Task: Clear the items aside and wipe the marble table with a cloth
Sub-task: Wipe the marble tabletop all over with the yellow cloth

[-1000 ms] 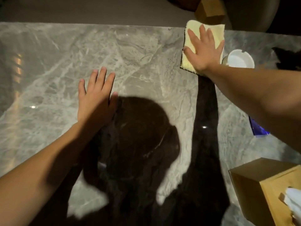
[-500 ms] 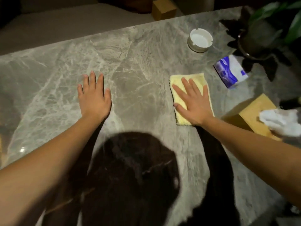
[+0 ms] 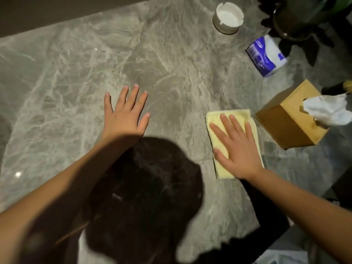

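Wiping step under way, I judge. Right hand [image 3: 239, 151], fingers spread flat, presses the yellow cloth [image 3: 224, 119] on the marble bench [image 3: 171, 54], just beside the tissue box [image 3: 285, 121]. Left hand [image 3: 124, 117] open, empty (bracing). Next: sweep toward unwiped marble, clear of the box.

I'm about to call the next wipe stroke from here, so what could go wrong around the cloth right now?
1. The wooden tissue box stands close beside the yellow cloth under the right hand; a stroke to the right may shove it.
2. Farther back, the blue tissue pack and white ashtray sit in the way of a long forward stroke.
3. The left hand lies flat on the marble table and may smudge it.
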`<state>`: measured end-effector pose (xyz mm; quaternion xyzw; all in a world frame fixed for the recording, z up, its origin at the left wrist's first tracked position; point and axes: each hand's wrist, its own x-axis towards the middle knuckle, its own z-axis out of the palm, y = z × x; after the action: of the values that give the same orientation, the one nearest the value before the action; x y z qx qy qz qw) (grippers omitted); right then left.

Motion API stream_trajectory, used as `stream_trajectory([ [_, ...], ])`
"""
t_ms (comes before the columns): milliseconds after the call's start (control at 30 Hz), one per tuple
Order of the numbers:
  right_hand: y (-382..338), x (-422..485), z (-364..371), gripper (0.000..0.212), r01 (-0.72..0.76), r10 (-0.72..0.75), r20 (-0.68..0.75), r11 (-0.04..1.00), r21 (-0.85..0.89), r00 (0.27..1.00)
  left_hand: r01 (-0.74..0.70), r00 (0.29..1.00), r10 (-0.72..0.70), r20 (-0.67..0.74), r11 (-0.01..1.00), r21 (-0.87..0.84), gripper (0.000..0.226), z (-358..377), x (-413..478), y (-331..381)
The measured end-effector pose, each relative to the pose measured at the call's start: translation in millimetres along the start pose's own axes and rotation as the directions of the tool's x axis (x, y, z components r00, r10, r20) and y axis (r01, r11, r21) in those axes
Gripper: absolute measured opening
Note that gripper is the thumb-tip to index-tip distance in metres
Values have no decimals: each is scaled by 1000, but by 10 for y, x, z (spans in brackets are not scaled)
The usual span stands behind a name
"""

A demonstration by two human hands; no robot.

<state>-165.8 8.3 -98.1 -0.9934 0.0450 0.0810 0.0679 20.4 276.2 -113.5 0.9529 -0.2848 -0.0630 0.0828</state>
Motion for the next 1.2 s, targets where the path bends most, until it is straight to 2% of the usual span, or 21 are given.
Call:
stream_trajectory([
  [133, 33, 840, -140, 63, 3, -4, -39, 1000, -14, 999, -36, 999, 40, -36, 994, 105, 59, 2, 3, -7],
  [333, 82, 2304, -340, 63, -60, 54, -93, 996, -63, 994, -49, 997, 54, -56, 995, 85, 59, -5, 19, -32],
  [467, 143, 3029, -461, 64, 31, -39, -88, 995, -95, 995, -38, 997, 35, -74, 998, -39, 59, 7, 22, -76],
  [633, 247, 3421, -595, 65, 173, -184, -60, 973, -151, 981, -7, 996, -1, -86, 996, -89, 59, -11, 21, -80],
  [767, 240, 3201, -563, 68, 173, -177, -36, 980, -95, 984, -20, 997, 15, -73, 997, -71, 59, -7, 17, -94],
  [900, 178, 2500, -453, 69, 188, -188, -2, 982, -27, 982, -19, 1000, 19, -23, 1000, -22, 61, -20, 39, -81],
  [1033, 140, 1382, -234, 67, 169, -170, -31, 986, -10, 985, -12, 999, 14, 43, 999, -44, 68, -32, 11, -84],
  [1200, -346, -215, 51, 66, 51, -49, -40, 997, 59, 998, -46, 995, 57, 79, 990, -136, 62, -125, -145, -61],
])
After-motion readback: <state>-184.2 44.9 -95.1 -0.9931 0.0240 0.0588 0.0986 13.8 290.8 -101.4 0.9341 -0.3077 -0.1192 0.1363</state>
